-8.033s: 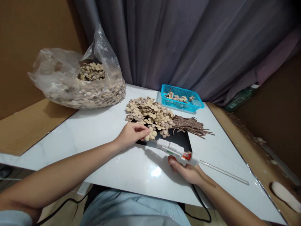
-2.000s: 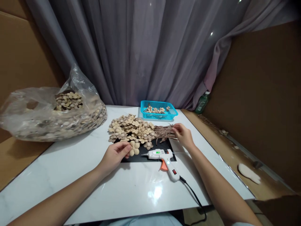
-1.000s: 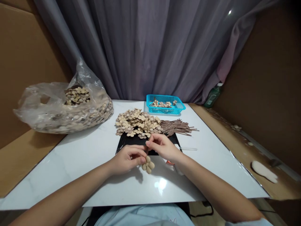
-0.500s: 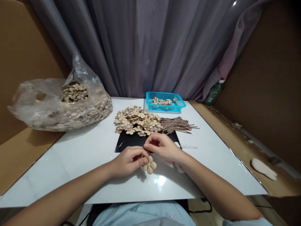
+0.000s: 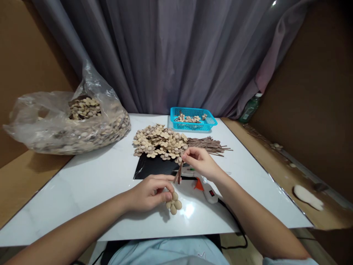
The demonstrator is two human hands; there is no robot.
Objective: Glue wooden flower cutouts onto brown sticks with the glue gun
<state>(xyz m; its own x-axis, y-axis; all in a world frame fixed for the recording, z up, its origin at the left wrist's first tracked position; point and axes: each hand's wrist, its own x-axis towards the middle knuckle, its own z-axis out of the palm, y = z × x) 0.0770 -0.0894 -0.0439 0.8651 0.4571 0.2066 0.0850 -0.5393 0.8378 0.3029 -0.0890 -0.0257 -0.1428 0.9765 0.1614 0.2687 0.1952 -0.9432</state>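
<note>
– Shifted since the last look: right grip (image 5: 200, 162) up and away from left grip (image 5: 150, 193); brown strip (image 5: 180, 171) now in plain sight.

– State of each?

– Right: thumb and fingertips pinching the strip, apparently doubled, ends hanging toward the left grip. Contact there: cannot tell. Left: pinching the beige flower (image 5: 173, 204) at its edge, just past the fingertips.

– Step in hand?

– Judged: readying strip for flower. Next move calls for lining both up, clear of the glue gun (image 5: 205, 187) beside the right grip.
</note>
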